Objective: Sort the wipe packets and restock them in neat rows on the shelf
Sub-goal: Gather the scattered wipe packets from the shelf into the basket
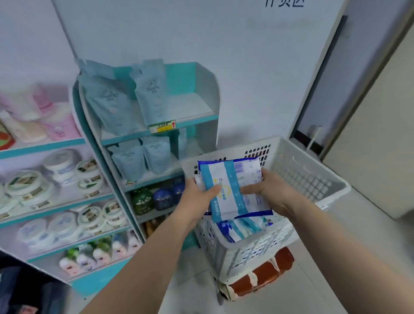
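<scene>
Pale walls (246, 56) and a light tiled floor (358, 269) frame a shop corner where a teal-edged shelf (179, 121) stands against the wall. Dark lettering (284, 2) at the wall's top edge is cut off and unreadable. A person holds a stack of wipe packets (233, 188), white with light-blue bands and dark-blue trim, above the left edge of a white perforated basket (313, 170). The left hand (197, 192) grips the stack's left side and the right hand (271, 190) grips its right side, thumbs on the top face. The packet print is too blurred to read. Loose packets (242, 226) lie in the basket's near-left corner. The basket sits on a brown-and-white support (268, 271). Pale-blue pouches (109, 105) fill the left of the shelf's top tier, above a yellow price tag (162, 127) with a red arrow on its front edge.
</scene>
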### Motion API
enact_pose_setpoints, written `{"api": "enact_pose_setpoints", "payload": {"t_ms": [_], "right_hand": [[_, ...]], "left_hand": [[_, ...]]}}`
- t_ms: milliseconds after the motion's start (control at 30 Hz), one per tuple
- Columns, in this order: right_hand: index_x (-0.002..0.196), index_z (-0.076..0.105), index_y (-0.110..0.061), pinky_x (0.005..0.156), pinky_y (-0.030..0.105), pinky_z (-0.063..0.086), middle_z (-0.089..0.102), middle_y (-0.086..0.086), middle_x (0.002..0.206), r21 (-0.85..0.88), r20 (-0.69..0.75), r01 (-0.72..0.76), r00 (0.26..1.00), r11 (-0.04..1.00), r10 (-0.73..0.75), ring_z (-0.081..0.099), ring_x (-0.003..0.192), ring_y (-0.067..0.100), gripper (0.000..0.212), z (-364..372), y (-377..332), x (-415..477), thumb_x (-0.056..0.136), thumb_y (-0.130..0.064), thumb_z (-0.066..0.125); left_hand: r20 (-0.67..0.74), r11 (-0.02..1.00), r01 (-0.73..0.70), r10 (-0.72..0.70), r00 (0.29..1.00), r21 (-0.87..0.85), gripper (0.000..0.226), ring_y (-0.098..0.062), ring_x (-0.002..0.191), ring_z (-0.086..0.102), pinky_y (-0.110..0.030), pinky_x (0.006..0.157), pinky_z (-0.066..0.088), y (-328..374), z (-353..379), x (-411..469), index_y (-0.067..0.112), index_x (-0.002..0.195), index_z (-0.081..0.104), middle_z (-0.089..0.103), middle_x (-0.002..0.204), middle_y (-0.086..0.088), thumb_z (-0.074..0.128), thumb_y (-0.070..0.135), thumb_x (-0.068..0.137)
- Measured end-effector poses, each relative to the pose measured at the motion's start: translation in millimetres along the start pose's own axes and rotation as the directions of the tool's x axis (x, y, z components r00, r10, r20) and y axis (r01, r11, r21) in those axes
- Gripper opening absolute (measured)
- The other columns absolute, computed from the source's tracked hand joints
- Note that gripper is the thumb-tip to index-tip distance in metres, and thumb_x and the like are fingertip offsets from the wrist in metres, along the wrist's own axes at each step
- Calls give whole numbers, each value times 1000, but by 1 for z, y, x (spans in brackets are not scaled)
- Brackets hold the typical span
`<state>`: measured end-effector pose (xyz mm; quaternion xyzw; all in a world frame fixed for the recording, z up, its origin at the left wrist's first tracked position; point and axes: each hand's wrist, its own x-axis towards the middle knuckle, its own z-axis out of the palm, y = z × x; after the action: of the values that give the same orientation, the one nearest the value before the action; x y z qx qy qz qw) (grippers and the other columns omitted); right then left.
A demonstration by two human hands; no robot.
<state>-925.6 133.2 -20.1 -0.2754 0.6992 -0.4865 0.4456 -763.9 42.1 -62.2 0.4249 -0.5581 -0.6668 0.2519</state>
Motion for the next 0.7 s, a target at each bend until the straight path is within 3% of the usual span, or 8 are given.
{"api": "enact_pose_setpoints", "payload": {"t_ms": [100, 167, 233, 333, 500, 600, 700], "right_hand": [[102, 62, -12, 73, 46, 59, 73, 10, 100, 27, 8, -72, 997, 997, 72, 72, 87, 28, 29, -26, 13, 38, 79, 5, 70], [104, 62, -10, 83, 51, 56, 72, 13, 105, 39, 30, -152, 988, 988, 151, 71, 92, 31, 24, -41, 26, 64, 83, 0, 68], [109, 61, -9, 86, 51, 55, 71, 15, 108, 35, 54, -236, 971, 971, 234, 70, 95, 32, 22, -53, 42, 88, 88, -4, 64], [117, 56, -6, 82, 48, 57, 71, 16, 109, 12, 111, -354, 930, 935, 350, 70, 96, 32, 26, -65, 68, 117, 92, -5, 59], [120, 55, -2, 93, 54, 50, 69, 18, 114, -125, 244, -450, 850, 884, 467, 67, 102, 33, 27, -72, 103, 158, 93, 1, 51], [118, 56, -6, 95, 56, 49, 68, 18, 115, -259, 329, -467, 780, 845, 532, 66, 105, 34, 28, -73, 118, 178, 92, 4, 51], [117, 55, -7, 91, 50, 53, 67, 16, 114, -448, 342, -401, 749, 799, 568, 66, 103, 30, 27, -75, 131, 191, 90, -3, 56]], "left_hand": [[46, 994, 84, -87, 995, 64, 33, -15, 97, 69, -39, 88, 56, -10, 20, 42, 17, 118, 57, 70, 114, 0, 70, 18, 87], [58, 983, 139, -146, 988, 120, 30, -15, 97, 69, -37, 90, 55, -19, 35, 67, 11, 116, 61, 70, 116, -3, 69, 13, 87], [30, 967, 205, -212, 977, 153, 27, -16, 96, 66, -31, 84, 53, -29, 46, 83, 9, 113, 59, 68, 114, -2, 68, 9, 87], [-32, 930, 309, -309, 951, 202, 41, -18, 94, 62, -29, 75, 50, -45, 60, 95, 9, 119, 45, 62, 111, -4, 70, 11, 87], [-125, 856, 461, -443, 888, 234, 46, -20, 86, 58, -32, 71, 49, -73, 70, 111, 3, 116, 37, 59, 105, -8, 70, 4, 84], [-156, 798, 494, -470, 869, 346, 59, -23, 103, 57, -31, 85, 48, -86, 73, 116, 4, 128, 41, 58, 122, -10, 74, 5, 80], [-237, 714, 546, -495, 836, 437, 67, -26, 114, 58, -30, 94, 46, -94, 79, 114, 7, 127, 45, 59, 126, -9, 81, 14, 71]]}}
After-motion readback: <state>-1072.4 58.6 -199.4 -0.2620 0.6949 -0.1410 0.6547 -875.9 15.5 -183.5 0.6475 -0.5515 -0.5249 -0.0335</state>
